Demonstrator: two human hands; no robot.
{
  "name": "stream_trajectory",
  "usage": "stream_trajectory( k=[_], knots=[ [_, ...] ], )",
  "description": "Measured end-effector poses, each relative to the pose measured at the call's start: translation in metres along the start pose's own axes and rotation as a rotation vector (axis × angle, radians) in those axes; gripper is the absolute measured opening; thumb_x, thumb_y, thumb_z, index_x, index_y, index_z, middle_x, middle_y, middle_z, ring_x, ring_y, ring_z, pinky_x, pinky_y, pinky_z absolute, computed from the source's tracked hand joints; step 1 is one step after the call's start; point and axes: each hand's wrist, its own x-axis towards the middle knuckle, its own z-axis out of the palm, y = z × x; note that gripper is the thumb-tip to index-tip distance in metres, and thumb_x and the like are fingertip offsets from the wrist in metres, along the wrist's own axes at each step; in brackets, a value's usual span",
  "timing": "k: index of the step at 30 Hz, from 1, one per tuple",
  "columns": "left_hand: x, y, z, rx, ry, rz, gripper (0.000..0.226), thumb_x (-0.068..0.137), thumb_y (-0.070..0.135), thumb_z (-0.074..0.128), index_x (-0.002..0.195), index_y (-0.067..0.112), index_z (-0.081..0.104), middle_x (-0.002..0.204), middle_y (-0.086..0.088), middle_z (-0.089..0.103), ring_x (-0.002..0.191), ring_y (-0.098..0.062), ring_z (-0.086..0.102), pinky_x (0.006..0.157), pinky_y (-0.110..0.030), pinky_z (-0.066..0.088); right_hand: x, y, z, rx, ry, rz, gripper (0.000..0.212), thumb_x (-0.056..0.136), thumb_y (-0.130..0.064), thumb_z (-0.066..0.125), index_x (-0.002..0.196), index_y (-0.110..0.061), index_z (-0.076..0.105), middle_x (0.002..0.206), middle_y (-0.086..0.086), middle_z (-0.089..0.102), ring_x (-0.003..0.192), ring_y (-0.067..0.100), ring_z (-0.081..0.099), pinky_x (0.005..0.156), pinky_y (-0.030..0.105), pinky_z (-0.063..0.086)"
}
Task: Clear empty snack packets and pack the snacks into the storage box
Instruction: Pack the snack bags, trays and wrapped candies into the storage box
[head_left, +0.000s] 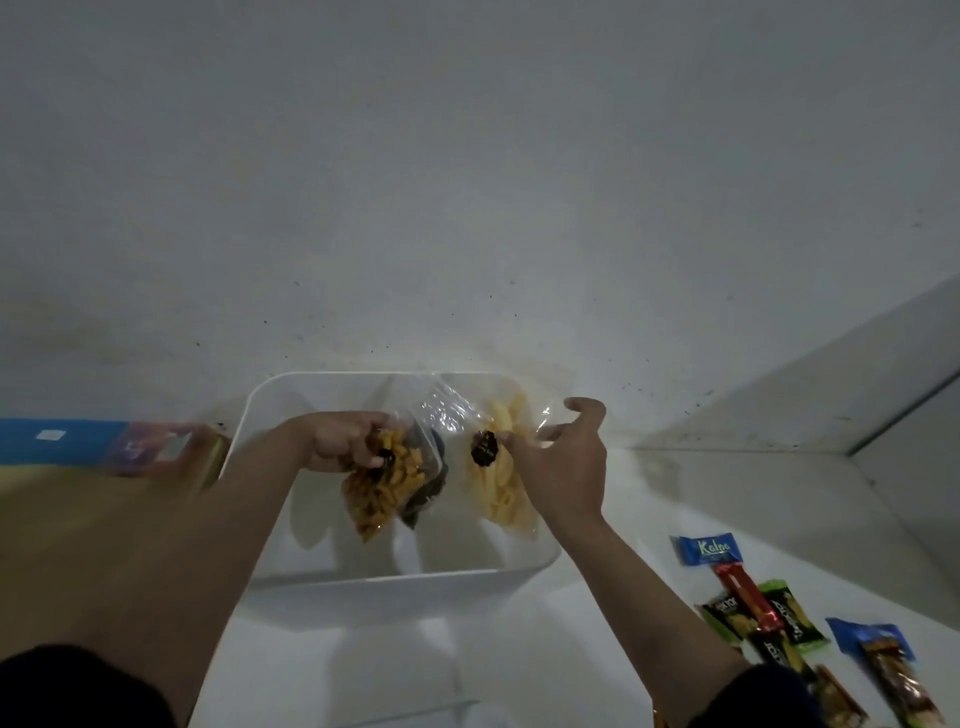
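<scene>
A white storage box (395, 571) stands on the white table in front of me, against the wall. My left hand (343, 441) is inside it, shut on the top of a clear bag of orange twisted snacks (382, 488), with a dark packet (428, 488) right beside that bag. My right hand (558, 457) pinches the tied neck of a clear bag of pale yellow chips (501, 488) over the right part of the box; its other fingers are spread.
Several small wrapped snacks lie on the table at the lower right: a blue Kalpa wafer (711, 550), a red bar (748, 597), green packets (792, 618) and others. A colourful carton (156, 452) sits left of the box on a brown surface.
</scene>
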Motion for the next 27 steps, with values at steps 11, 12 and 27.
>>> stream_trajectory(
  k=[11, 12, 27],
  knots=[
    [0.048, -0.011, 0.023, 0.232, 0.131, -0.122, 0.056, 0.081, -0.024, 0.043, 0.106, 0.024, 0.056, 0.128, -0.011, 0.047, 0.127, -0.029, 0.040, 0.106, -0.036, 0.037, 0.013, 0.008, 0.005, -0.301, -0.198, -0.112, 0.015, 0.081, -0.020, 0.060, 0.093, -0.017, 0.052, 0.066, 0.002, 0.061, 0.056, 0.016, 0.058, 0.053, 0.029, 0.049],
    [0.048, -0.012, 0.027, 0.253, 0.136, -0.109, 0.057, 0.081, -0.024, 0.043, 0.108, 0.024, 0.055, 0.130, -0.011, 0.046, 0.128, -0.030, 0.040, 0.107, -0.037, 0.037, 0.014, 0.008, 0.004, -0.332, -0.205, -0.128, 0.013, 0.083, -0.023, 0.062, 0.088, -0.015, 0.054, 0.069, 0.001, 0.061, 0.058, 0.013, 0.057, 0.053, 0.025, 0.047],
    [0.027, -0.007, 0.063, 0.545, 0.416, -0.384, 0.025, 0.090, 0.019, 0.054, 0.103, -0.003, 0.053, 0.096, -0.019, 0.069, 0.083, -0.029, 0.071, 0.075, -0.037, 0.055, 0.005, -0.007, 0.006, -0.462, -0.419, -0.086, 0.038, 0.076, -0.010, 0.063, 0.113, -0.005, 0.053, 0.093, 0.008, 0.062, 0.079, 0.024, 0.063, 0.068, 0.033, 0.056]
  ],
)
